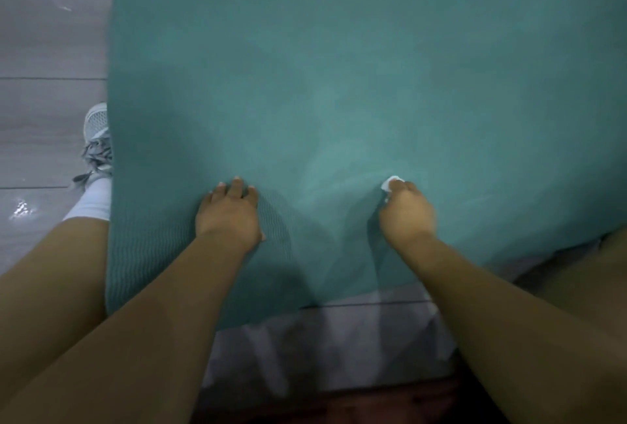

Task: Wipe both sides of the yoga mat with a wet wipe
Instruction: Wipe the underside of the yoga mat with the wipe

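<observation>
A teal yoga mat (339, 67) lies flat on the floor and fills most of the view, its near edge just below my hands. My left hand (229, 211) rests on the mat near that edge, fingers spread and straight. To its right, my right hand (405, 211) grips a small white wet wipe (392, 182), bunched under the fingers and pressed against the mat. Only a corner of the wipe shows past the fingertips. A faint damp sheen marks the mat just above and between the hands.
Grey plank floor (51, 50) runs along the mat's left side. A grey laced shoe (98, 142) with a white sock stands at the mat's left edge. Pale fabric (322, 349) lies below the mat's near edge.
</observation>
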